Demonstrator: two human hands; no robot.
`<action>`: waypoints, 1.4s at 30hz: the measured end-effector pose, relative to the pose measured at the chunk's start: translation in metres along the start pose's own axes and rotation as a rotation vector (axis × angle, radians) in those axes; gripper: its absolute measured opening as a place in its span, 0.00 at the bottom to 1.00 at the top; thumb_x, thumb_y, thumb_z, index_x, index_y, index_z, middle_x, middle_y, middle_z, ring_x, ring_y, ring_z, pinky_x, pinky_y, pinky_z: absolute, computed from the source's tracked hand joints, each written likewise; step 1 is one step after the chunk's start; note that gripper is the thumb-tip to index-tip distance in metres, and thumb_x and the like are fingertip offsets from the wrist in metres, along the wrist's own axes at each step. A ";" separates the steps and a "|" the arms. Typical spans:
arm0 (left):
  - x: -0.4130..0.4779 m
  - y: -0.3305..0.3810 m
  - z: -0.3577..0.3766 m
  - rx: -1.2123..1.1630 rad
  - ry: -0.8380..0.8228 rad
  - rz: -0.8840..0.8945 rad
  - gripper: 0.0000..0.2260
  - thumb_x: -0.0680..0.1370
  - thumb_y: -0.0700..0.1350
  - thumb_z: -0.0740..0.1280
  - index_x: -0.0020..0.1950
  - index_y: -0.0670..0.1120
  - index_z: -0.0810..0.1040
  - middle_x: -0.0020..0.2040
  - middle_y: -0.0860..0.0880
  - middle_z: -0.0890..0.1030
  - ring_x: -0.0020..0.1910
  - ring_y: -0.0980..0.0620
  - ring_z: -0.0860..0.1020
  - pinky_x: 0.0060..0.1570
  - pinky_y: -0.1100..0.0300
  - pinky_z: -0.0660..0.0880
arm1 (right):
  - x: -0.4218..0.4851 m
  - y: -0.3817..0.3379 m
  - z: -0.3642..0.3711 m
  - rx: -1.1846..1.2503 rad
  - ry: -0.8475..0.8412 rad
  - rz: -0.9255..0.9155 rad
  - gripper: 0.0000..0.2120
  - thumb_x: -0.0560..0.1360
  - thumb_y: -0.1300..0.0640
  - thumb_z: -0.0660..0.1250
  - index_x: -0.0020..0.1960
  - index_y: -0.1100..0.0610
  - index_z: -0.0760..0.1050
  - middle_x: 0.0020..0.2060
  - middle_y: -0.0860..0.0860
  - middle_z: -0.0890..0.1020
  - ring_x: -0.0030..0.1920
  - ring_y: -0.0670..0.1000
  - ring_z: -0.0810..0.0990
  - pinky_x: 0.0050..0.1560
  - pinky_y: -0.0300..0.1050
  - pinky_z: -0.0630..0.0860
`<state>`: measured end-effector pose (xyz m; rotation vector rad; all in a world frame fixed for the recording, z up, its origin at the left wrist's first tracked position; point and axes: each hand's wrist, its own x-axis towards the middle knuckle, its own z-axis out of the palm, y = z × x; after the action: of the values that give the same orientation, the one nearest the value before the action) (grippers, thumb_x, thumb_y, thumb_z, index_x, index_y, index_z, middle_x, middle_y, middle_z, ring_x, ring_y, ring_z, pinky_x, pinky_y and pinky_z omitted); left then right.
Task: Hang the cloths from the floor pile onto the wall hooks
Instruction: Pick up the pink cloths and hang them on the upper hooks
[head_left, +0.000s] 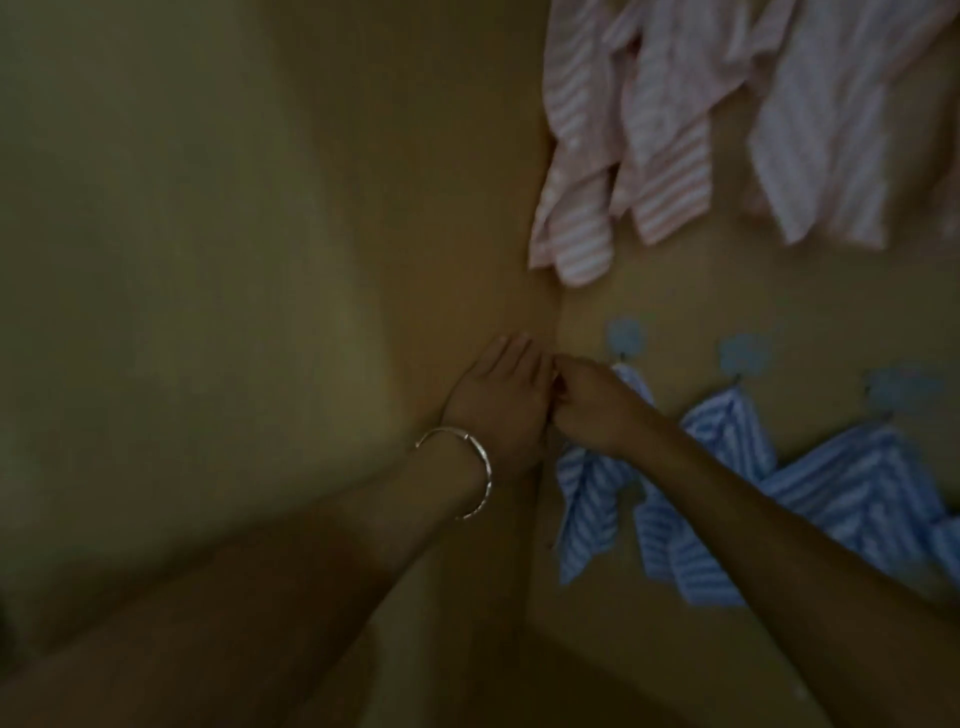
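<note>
Both hands meet at a wall corner. My left hand (498, 405), with a silver bangle on the wrist, lies flat against the wall with fingers together. My right hand (592, 405) is closed on the top of a blue-and-white striped cloth (587, 499) that hangs below it, just left of a round blue wall hook (626, 338). Two more blue striped cloths (727, 436) (852, 483) hang from hooks (745, 356) (904, 389) to the right. Pink striped cloths (670, 156) hang in a row above. The view is dim and blurred.
Tan walls meet at a corner (558, 322) between my hands. The left wall (234, 260) is bare. The floor pile is out of view.
</note>
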<state>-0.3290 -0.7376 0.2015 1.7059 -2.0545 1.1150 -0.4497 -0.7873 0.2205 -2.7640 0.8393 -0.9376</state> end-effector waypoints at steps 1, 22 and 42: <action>-0.016 0.004 0.002 0.001 -0.050 -0.005 0.27 0.70 0.47 0.50 0.56 0.37 0.80 0.54 0.40 0.82 0.57 0.42 0.80 0.59 0.48 0.73 | -0.008 -0.003 0.010 0.013 -0.022 0.020 0.15 0.72 0.69 0.60 0.35 0.51 0.64 0.44 0.65 0.79 0.45 0.59 0.78 0.41 0.43 0.65; -0.489 0.113 -0.155 -0.550 -0.619 -1.057 0.22 0.79 0.45 0.57 0.74 0.46 0.63 0.71 0.45 0.69 0.69 0.49 0.68 0.64 0.65 0.60 | -0.280 -0.259 0.197 0.415 -1.091 -0.088 0.12 0.80 0.66 0.56 0.42 0.55 0.73 0.34 0.50 0.74 0.30 0.40 0.74 0.33 0.35 0.70; -0.795 0.432 -0.445 -0.167 0.160 -2.557 0.21 0.77 0.41 0.59 0.71 0.46 0.67 0.68 0.46 0.72 0.67 0.49 0.71 0.65 0.60 0.65 | -0.682 -0.600 0.181 0.204 -1.549 -1.254 0.19 0.79 0.58 0.58 0.70 0.54 0.70 0.67 0.52 0.73 0.66 0.51 0.72 0.64 0.43 0.68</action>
<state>-0.6211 0.1567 -0.1610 1.9722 0.8365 -0.0454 -0.5102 0.0686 -0.1284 -2.4255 -1.1401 1.0918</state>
